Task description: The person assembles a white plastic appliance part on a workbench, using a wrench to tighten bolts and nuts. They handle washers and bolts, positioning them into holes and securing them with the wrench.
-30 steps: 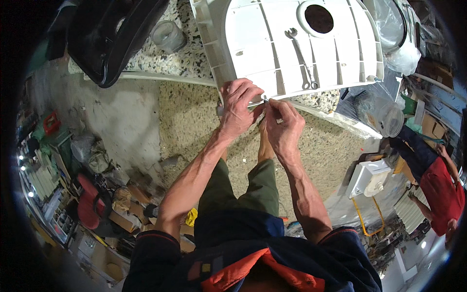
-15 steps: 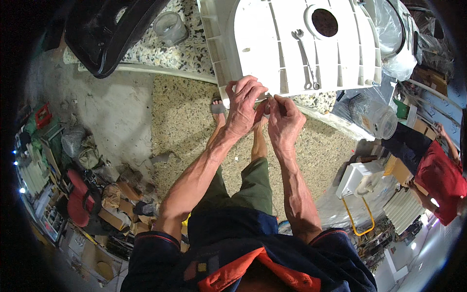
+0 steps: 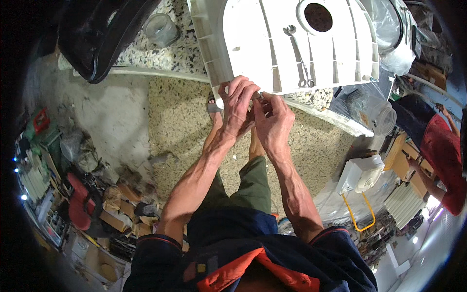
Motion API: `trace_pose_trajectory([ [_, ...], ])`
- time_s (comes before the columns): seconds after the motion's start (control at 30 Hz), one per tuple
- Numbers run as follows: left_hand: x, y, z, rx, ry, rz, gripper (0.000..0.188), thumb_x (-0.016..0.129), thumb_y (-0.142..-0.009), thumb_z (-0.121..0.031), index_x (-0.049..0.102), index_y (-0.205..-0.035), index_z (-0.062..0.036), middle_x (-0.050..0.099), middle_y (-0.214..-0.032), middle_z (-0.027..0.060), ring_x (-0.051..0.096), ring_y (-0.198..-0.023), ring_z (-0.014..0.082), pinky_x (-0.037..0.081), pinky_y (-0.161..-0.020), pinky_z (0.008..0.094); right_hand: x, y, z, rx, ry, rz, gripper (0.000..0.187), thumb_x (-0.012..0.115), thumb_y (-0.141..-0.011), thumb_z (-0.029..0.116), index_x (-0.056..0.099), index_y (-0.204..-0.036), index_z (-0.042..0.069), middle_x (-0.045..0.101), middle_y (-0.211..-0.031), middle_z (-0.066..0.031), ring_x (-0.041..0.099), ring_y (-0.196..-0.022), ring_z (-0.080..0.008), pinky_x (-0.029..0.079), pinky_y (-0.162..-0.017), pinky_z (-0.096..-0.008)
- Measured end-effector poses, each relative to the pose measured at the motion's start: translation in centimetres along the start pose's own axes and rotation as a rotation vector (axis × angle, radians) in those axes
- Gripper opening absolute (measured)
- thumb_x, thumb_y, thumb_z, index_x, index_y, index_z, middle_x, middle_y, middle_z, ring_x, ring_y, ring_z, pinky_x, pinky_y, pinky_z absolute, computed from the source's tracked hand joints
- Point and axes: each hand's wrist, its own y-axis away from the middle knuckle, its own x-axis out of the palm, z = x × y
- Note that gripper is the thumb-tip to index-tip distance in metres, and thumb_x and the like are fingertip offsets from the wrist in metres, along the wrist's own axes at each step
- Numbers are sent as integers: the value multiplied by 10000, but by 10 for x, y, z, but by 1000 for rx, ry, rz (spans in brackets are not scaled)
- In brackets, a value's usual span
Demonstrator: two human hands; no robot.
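Observation:
My left hand (image 3: pixel 238 108) is closed at the near edge of a large white ribbed plastic panel (image 3: pixel 248 29), fingers curled over the corner. Close against it, my right hand (image 3: pixel 275 119) pinches with thumb and forefinger a small metallic piece (image 3: pixel 261 95), too small to name. What the left fingers hold, if anything, is hidden. On the panel, beyond my hands, lie two wrenches (image 3: pixel 299 56) side by side, near a round hole cut through the panel.
A speckled stone table (image 3: pixel 185 58) bears the panel, a clear plastic jar (image 3: pixel 160 30) and a black moulded part (image 3: pixel 92 39). Another clear jar (image 3: pixel 379 117) lies at the right. A person in a red shirt (image 3: pixel 440 146) stands at far right. Cluttered boxes (image 3: pixel 114 219) fill the left floor.
My right hand has shifted left, nearer to my left hand. The panel and wrenches appear slightly further left and up in view. The person in red has changed arm pose.

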Motion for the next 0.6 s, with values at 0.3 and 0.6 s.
trace_pose_trajectory([
  [0.3, 10, 9, 10, -32, -19, 25, 434, 783, -719, 0, 646, -1129, -43, 667, -1188, 89, 530, -1294, 309, 362, -1092, 490, -10, -15, -15, -80, -117, 191, 233, 679, -820, -109, 724, -999, 33, 683, -778, -89, 686, -698, -195, 561, -569, -346],
  [0.6, 2, -4, -7, 16, -42, 103, 257, 744, -822, 54, 671, -1065, 19, 673, -1092, 138, 555, -1204, 340, 466, -988, 499, -239, -41, -191, 35, 388, -544, 498, 663, -797, -117, 635, -1267, 46, 683, -1167, -179, 689, -1027, -353, 576, -855, -416],
])
